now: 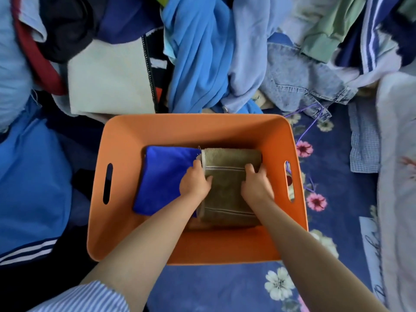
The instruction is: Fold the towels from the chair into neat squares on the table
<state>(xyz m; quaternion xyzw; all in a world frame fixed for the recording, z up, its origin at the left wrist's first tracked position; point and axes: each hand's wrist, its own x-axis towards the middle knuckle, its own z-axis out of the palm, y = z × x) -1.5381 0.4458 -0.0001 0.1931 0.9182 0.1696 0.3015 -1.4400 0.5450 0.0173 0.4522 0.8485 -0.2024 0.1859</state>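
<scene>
Inside the orange bin (pixel 126 140), both hands are gripping the folded olive towel (pixel 227 199): left hand (pixel 195 181) on its blue-towel (pixel 164 176) side, right hand (pixel 256 183) opposite, long axis running away from the person

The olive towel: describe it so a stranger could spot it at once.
Find the orange bin amid the piled clothes. Two folded towels lie inside; the olive towel is the right one, under both hands. Its neighbour, the blue towel, is plain; this one has pale stripes.

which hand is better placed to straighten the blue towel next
Left. The left hand lies at the seam where the blue towel meets the olive towel; the right hand grips the olive towel's far side.
</scene>
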